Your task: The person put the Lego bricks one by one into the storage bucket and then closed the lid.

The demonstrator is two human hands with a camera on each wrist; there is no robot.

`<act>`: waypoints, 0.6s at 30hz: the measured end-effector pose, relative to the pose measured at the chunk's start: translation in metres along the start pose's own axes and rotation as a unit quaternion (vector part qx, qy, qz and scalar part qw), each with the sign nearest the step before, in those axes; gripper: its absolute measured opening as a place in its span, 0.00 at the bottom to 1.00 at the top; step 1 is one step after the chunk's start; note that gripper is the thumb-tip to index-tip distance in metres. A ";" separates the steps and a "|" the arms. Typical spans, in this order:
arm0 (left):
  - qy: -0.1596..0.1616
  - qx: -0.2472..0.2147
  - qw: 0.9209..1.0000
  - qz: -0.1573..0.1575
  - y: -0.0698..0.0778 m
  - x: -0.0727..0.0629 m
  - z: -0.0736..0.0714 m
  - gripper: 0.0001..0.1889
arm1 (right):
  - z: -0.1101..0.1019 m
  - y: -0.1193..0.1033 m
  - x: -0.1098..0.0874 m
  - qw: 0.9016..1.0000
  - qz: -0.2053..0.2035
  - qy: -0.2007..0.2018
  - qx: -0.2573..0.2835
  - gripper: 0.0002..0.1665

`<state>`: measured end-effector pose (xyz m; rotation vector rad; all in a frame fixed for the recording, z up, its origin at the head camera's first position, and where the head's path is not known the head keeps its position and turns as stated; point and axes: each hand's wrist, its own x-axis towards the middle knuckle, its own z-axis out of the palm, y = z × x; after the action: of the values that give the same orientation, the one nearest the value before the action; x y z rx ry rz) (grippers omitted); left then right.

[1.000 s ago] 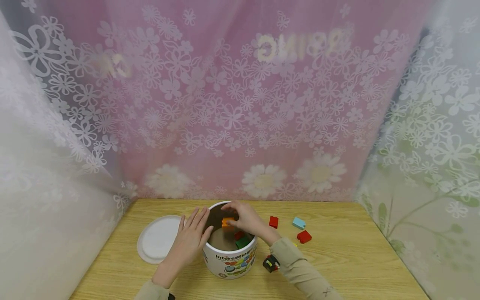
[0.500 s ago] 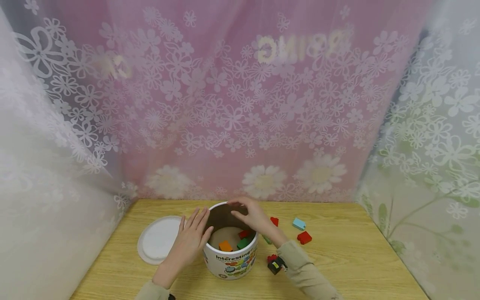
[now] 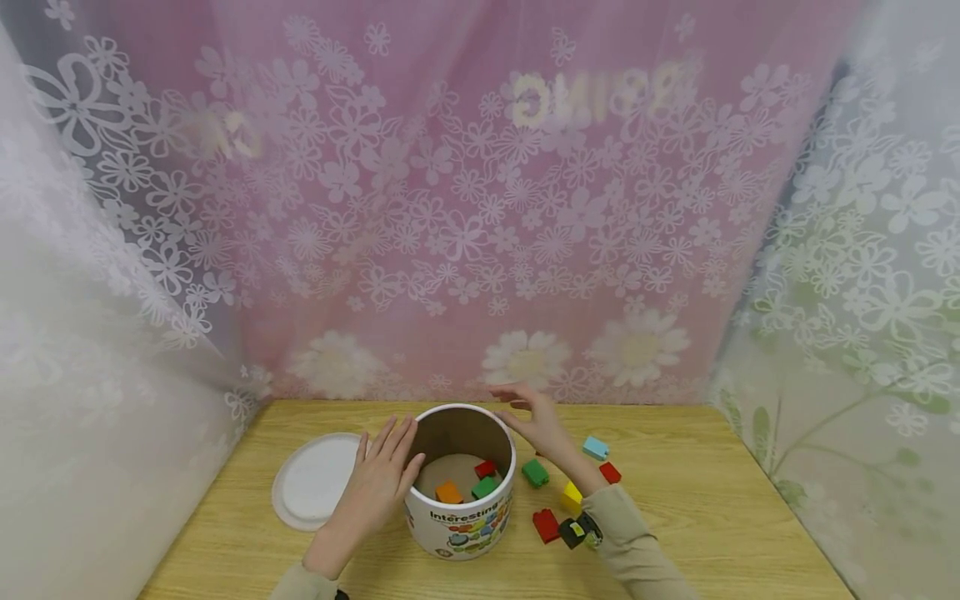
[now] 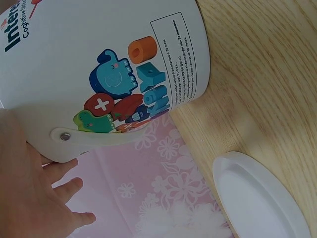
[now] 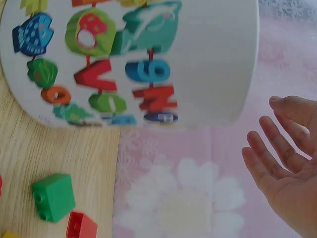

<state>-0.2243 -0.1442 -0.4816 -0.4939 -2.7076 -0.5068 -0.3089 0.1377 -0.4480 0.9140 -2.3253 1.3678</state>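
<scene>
A white printed bucket (image 3: 457, 533) stands uncovered on the table. On its floor lie an orange brick (image 3: 449, 492), a red brick (image 3: 485, 469) and a green brick (image 3: 483, 487). My left hand (image 3: 378, 479) rests against the bucket's left rim, fingers extended; the left wrist view shows that hand (image 4: 29, 183) beside the handle joint. Just off the right rim hovers my right hand (image 3: 543, 429), loosely spread. In the right wrist view this hand (image 5: 292, 153) holds nothing and is apart from the bucket wall (image 5: 213, 64).
A white lid (image 3: 318, 482) lies left of the bucket. To its right are a green brick (image 3: 536, 473), a yellow brick (image 3: 572, 497), red bricks (image 3: 546, 526) and a light blue brick (image 3: 596, 448). A black wrist camera (image 3: 573, 532) sits by the right sleeve. Patterned curtains surround the table.
My right hand let go of the orange brick, which dropped to the bucket floor. That hand then moved up and right, out past the rim. My left hand stayed at the bucket.
</scene>
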 end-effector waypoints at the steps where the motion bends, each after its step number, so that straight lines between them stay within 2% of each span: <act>1: 0.000 0.000 1.000 0.001 0.000 0.000 0.000 0.32 | -0.003 0.001 -0.002 1.000 0.003 0.006 0.000 0.22; 6: 0.005 -0.003 1.000 0.009 -0.001 -0.002 -0.001 0.31 | -0.020 0.011 -0.013 0.999 0.022 0.035 -0.012 0.22; 10: 0.006 -0.006 1.000 0.012 -0.001 -0.003 -0.001 0.31 | -0.033 0.028 -0.023 0.998 0.037 0.053 -0.013 0.21; 18: 0.006 -0.005 1.000 0.014 -0.002 -0.005 -0.002 0.31 | -0.056 0.062 -0.048 0.992 0.099 0.073 -0.018 0.23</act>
<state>-0.2204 -0.1484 -0.4823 -0.5301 -2.6831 -0.5145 -0.3168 0.2254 -0.4873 0.5655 -2.3697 1.4103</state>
